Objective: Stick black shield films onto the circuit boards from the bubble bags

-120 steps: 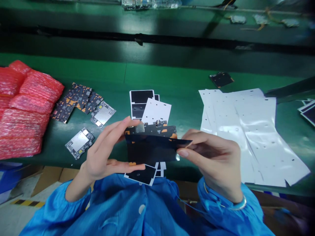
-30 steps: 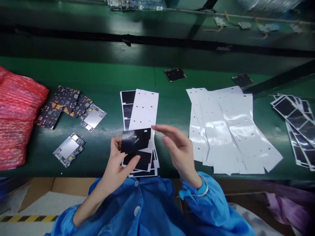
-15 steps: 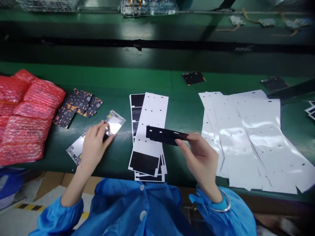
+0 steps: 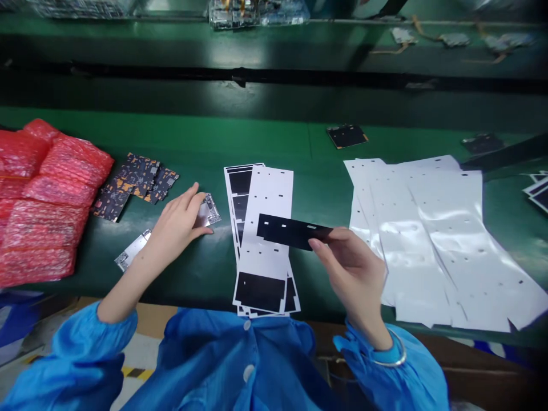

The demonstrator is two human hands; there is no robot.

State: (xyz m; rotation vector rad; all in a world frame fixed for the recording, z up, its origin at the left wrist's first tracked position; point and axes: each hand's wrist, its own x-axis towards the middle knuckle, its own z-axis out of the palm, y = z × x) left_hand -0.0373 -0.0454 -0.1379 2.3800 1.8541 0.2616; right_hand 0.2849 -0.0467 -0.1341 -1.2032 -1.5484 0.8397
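In my right hand (image 4: 357, 271) is a thin black sticker (image 4: 285, 229) with small cut-outs, pinched by one end between thumb and fingers. It hovers over white backing sheets (image 4: 269, 191), the top one bearing another black sticker (image 4: 262, 292) at its near end. My left hand (image 4: 177, 225) grips a silvery circuit board (image 4: 209, 210) between its fingers and thumb, palm down over the bench. Much of that board is hidden under the hand. Beside my left wrist lies another silvery board (image 4: 132, 251), partly covered by the forearm.
Red bubble-wrap bundles (image 4: 51, 205) fill the left side, next to several dark circuit boards (image 4: 139, 174). Overlapping white sheets (image 4: 422, 240) spread across the right. A black board (image 4: 346, 136) lies farther back. Above runs a shelf with bagged parts (image 4: 257, 12).
My left hand has moved up and right, and the board under it now shows a different end. The backing sheets have shifted slightly. My right hand still holds the black sticker, slightly farther right.
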